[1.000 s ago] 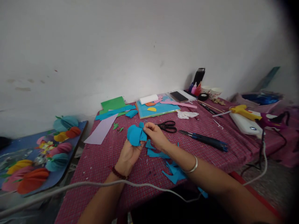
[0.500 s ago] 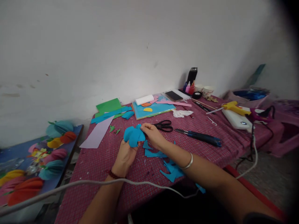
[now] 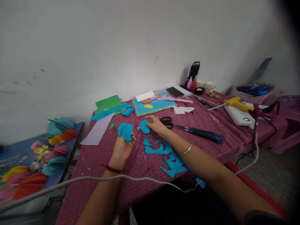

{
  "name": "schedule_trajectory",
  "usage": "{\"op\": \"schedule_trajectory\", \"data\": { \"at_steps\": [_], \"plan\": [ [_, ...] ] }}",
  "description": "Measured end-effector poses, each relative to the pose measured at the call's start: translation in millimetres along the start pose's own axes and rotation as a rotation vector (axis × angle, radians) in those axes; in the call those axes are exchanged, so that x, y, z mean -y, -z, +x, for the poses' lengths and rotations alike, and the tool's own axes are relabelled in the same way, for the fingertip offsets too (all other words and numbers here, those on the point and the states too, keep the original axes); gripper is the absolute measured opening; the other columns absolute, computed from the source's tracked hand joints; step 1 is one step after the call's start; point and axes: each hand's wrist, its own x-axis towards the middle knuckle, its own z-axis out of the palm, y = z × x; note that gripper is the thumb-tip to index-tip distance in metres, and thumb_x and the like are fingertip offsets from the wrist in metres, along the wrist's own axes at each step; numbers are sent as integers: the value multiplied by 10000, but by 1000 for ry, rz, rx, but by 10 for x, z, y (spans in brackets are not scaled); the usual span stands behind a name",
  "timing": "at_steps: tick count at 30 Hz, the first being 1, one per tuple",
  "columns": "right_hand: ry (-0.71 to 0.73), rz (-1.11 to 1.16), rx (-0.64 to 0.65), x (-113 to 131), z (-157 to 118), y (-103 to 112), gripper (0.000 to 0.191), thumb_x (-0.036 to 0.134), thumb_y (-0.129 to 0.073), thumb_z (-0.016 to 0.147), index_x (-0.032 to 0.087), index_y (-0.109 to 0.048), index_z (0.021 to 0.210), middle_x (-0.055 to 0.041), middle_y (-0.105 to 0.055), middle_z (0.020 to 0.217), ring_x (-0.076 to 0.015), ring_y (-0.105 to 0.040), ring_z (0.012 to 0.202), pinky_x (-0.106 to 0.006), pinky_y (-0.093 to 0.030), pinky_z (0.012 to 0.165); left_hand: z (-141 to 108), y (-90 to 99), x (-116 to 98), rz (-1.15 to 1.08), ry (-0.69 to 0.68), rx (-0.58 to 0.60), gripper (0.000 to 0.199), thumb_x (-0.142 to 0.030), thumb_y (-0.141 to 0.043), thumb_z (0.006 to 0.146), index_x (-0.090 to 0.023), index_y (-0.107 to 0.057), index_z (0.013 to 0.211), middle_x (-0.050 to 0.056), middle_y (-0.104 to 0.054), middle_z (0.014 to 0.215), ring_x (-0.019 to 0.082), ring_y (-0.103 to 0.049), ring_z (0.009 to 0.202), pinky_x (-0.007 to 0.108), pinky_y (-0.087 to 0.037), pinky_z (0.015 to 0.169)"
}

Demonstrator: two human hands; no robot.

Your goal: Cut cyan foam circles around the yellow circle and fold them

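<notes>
Left hand (image 3: 122,150) holding blue cutouts (image 3: 126,132); right hand (image 3: 156,125) pinching blue disc (image 3: 143,127)

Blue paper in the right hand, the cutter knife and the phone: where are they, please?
Blue paper (image 3: 143,126) in the right hand (image 3: 156,125): head view, its visible middle.
Cutter knife (image 3: 204,134): head view, on its handle.
Phone (image 3: 175,92): head view, on its dark screen.

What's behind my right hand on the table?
Black scissors lie there, their loop handles showing past your right hand, which holds a blue paper disc. The blades can't be seen, because the hand covers that side.
</notes>
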Motion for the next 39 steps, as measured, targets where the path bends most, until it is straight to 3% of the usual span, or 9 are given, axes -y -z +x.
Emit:
{"op": "schedule_trajectory", "data": {
  "at_steps": [5,11,15,19,22,29,32,36,39],
  "plan": [
    [36,-51,7,-65,-5,-109,315,93,-535,713,184,-538,1015,79,-471,564,-91,-442,457,-212,-378,459,-18,13,13,-3,-15,71,138,-66,-642,609,-145,-534,644,-13,-584,603,76,-542,520,190,-465,518],
    [204,-100,-48,117,-88,-111,222,104,-624,670,191,-605,874,-16,-592,866,-160,-537,834,-293,-420,768,-29,23,30,-30,14,35,149,-90,-673,617,-150,-551,679,-8,-591,622,80,-542,534,191,-455,519],
    [251,112,130,285,-245,-236,115,250,-582,760,181,-601,850,-5,-606,792,-143,-549,723,-277,-431,676,-86,-56,52,18,-65,74,174,-153,-716,648,-165,-574,749,-23,-591,675,76,-527,554,194,-437,521],
    [194,321,282,323,-362,-342,156,305,-662,703,174,-587,742,32,-587,655,-111,-525,591,-244,-411,588,-149,-172,73,90,-249,228,239,-153,-698,697,-175,-471,624,-69,-480,585,53,-433,513,186,-393,517],
    [140,379,249,307,-369,-338,210,324,-702,659,169,-562,662,54,-549,570,-87,-491,524,-223,-390,543,-168,-212,60,137,-287,250,288,-161,-697,700,-176,-431,590,-80,-434,536,53,-408,490,188,-365,497],
    [-64,511,36,266,-188,-133,310,391,-746,609,170,-533,656,46,-572,527,-78,-502,455,-209,-406,476,-80,-63,-151,11,-184,14,273,-92,-771,546,-154,-535,669,-55,-549,595,62,-512,524,184,-409,507],
    [-117,568,118,256,-180,-107,325,367,-779,571,164,-538,649,46,-586,543,-68,-499,445,-199,-409,462,-53,-30,-161,2,-168,3,241,-131,-774,577,-142,-551,668,-41,-562,595,61,-520,525,176,-417,504],
    [-138,559,253,257,-250,-172,319,361,-784,581,160,-547,653,45,-592,533,-67,-502,435,-194,-404,449,-61,-47,-75,-6,-110,30,220,-325,-724,696,-168,-572,727,-15,-619,684,96,-575,591,217,-463,555],
    [-125,508,274,253,-284,-216,310,353,-779,591,156,-543,634,43,-590,520,-62,-498,425,-182,-383,432,-79,-71,-35,26,-160,96,209,-295,-733,688,-183,-557,697,-30,-613,680,101,-578,598,222,-459,560]
  ]
}}
